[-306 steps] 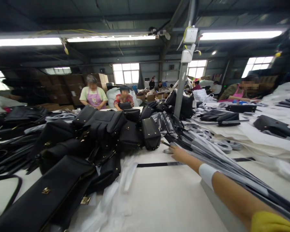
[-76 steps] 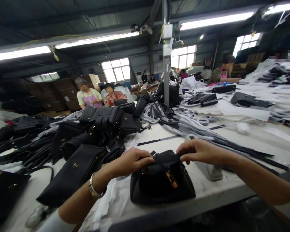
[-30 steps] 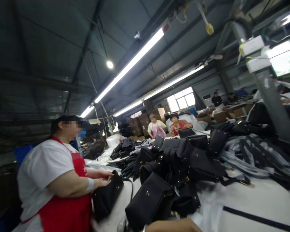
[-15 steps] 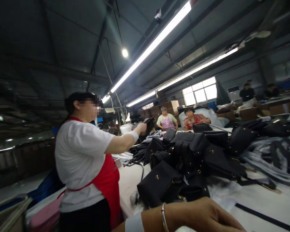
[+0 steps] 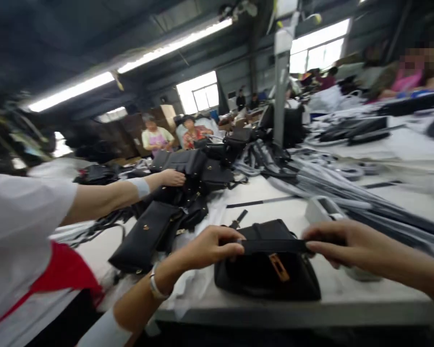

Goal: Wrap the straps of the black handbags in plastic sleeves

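Observation:
A black handbag [image 5: 260, 282] lies on the white table near its front edge, with an orange-brown tag or zip pull [image 5: 279, 268] hanging on its front. My left hand [image 5: 211, 246] pinches the left end of the bag's upper edge between thumb and fingers. At the right end of that edge, my right hand [image 5: 342, 243] grips it the same way. Between my two hands the edge is drawn out straight. A white tape-dispenser-like object [image 5: 323, 208] stands just behind my right hand and is partly hidden by it.
On the left, a co-worker's arm [image 5: 108, 200] reaches to a heap of black bags [image 5: 184, 164]. One black bag [image 5: 144, 236] lies nearer my left forearm. Long wrapped straps [image 5: 332, 193] spread across the right. A metal post [image 5: 280, 96] rises behind them.
My view has swung right and down onto the table. Both my hands now hold the black bag; earlier only one of my hands showed. The co-worker's hand has lowered to the heap.

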`<state>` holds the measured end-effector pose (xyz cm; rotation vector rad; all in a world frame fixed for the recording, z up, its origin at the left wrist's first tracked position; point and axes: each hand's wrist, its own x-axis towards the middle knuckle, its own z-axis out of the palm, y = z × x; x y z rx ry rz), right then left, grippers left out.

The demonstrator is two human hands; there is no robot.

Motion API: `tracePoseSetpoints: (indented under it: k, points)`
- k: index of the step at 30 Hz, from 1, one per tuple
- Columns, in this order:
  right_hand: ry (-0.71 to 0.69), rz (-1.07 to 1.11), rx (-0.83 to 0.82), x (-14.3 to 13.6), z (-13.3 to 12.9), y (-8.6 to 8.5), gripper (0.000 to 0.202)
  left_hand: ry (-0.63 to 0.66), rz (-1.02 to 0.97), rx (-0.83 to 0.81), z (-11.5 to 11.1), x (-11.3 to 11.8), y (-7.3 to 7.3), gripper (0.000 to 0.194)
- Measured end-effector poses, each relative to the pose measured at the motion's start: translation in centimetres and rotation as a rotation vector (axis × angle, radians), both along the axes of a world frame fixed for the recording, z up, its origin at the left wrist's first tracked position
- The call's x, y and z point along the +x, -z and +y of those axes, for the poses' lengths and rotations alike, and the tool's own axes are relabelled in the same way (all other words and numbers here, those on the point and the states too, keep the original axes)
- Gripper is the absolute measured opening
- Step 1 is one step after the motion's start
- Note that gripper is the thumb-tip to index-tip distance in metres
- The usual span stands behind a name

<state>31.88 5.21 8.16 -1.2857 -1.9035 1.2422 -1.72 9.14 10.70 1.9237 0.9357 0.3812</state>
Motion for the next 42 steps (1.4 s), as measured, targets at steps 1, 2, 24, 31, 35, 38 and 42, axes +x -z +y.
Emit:
tracePoseSetpoints:
  k: [1, 2, 24, 31, 35, 38, 42]
  points:
    - [0.027, -0.035, 0.002, 0.1, -0.3, 0.1, 0.035, 0.009, 0.021, 0.05, 0.2, -0.3, 0.5, 0.028]
    - [0.038, -0.054, 0.014, 0.0, -0.4, 0.2, 0.038, 0.011, 0.035, 0.139, 0.4, -0.5, 1.0, 0.024]
    - [0.313, 0.307, -0.184, -2.1, -5.8, 5.8, 0.055, 0.207, 0.078, 1.418, -2.8, -3.2, 6.8, 0.032]
    - [0.315, 0.306, -0.165, -2.0, -5.9, 6.4, 0.051, 0.196, 0.061, 1.353, -3.0, -3.4, 7.0, 0.033]
    - [0.338, 0.228, -0.088, -1.9, -6.2, 7.1, 0.047, 0.169, 0.017, 1.297, -3.0, -3.6, 7.3, 0.035]
    - [0.418, 0.101, 0.11, -2.3, -6.5, 6.6, 0.036, 0.103, -0.037, 1.196, -2.9, -3.3, 7.2, 0.034]
    - [0.492, 0.047, 0.391, -3.4, -6.7, 5.4, 0.024, 0.031, 0.023, 0.816, -2.5, -2.3, 5.8, 0.026]
